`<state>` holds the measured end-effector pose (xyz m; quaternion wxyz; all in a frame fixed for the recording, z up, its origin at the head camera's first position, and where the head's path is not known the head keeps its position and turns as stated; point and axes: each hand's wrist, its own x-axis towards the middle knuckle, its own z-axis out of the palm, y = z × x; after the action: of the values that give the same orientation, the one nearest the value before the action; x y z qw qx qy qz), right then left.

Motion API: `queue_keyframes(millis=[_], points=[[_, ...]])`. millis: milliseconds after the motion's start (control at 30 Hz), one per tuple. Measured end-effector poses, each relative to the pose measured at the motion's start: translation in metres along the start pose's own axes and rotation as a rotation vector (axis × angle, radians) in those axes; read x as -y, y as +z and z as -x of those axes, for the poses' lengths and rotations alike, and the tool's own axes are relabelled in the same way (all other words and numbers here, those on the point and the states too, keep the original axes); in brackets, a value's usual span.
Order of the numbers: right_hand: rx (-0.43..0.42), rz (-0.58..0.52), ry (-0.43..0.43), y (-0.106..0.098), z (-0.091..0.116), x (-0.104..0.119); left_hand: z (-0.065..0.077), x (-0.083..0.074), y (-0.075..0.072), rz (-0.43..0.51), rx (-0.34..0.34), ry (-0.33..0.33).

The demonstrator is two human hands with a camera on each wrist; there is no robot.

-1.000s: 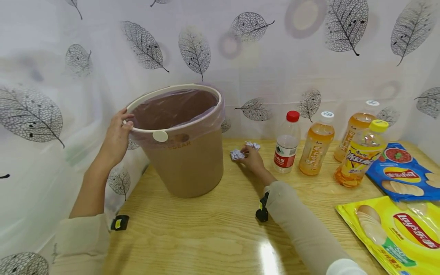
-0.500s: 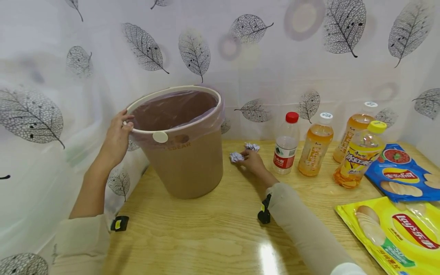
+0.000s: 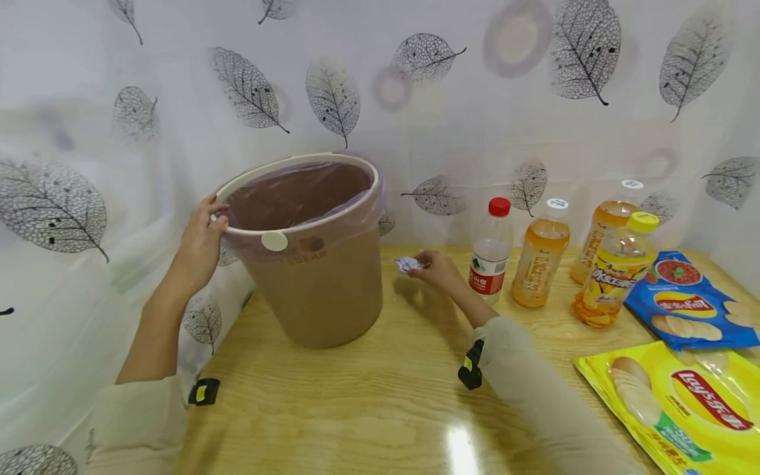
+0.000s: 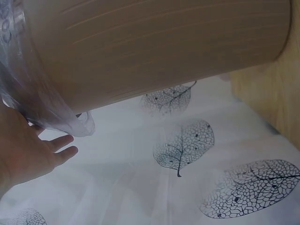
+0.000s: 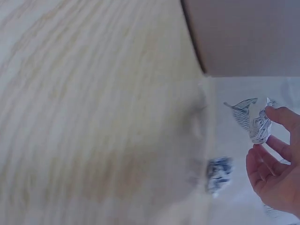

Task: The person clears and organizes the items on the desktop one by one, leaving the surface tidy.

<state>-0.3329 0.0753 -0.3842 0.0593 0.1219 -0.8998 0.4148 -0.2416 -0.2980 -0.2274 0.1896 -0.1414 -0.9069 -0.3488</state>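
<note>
My left hand point(image 3: 198, 244) holds the trash bin point(image 3: 315, 297) at the left side of its pale rim, fingers at the edge of the clear liner point(image 4: 61, 110). The bin is beige-brown and stands on the wooden table, its mouth leaning towards me. Right of it, my right hand point(image 3: 439, 270) pinches a crumpled paper ball point(image 3: 407, 264) between thumb and fingers, just over the table. In the right wrist view, the same paper ball point(image 5: 259, 122) shows at the fingertips, and a second crumpled paper ball point(image 5: 219, 175) lies below, mostly hidden behind the hand in the head view.
Right of my right hand stand a red-capped water bottle point(image 3: 489, 254), two white-capped orange drink bottles point(image 3: 539, 264) and a yellow-capped tea bottle point(image 3: 614, 277). Blue point(image 3: 689, 303) and yellow point(image 3: 671, 402) chip bags lie at the right. A leaf-print curtain point(image 3: 451, 132) hangs behind.
My right hand has lifted one paper ball slightly off the table, drawing its forearm a little to the right. My left hand stays at the bin's rim. The head view has shifted slightly.
</note>
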Motion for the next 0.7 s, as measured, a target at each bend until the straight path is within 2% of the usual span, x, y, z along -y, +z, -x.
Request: queue_keyframes(millis=[167, 433, 700], points=[[0.032, -0.036, 0.006, -0.018, 0.006, 0.016, 0.0, -0.001, 0.0, 0.022, 0.005, -0.004], [0.055, -0.109, -0.031, -0.041, 0.01, 0.039, 0.002, -0.001, 0.0, 0.037, 0.005, -0.011], [0.023, -0.037, -0.054, -0.064, 0.016, 0.058, 0.0, -0.001, 0.001, 0.038, 0.01, 0.004]])
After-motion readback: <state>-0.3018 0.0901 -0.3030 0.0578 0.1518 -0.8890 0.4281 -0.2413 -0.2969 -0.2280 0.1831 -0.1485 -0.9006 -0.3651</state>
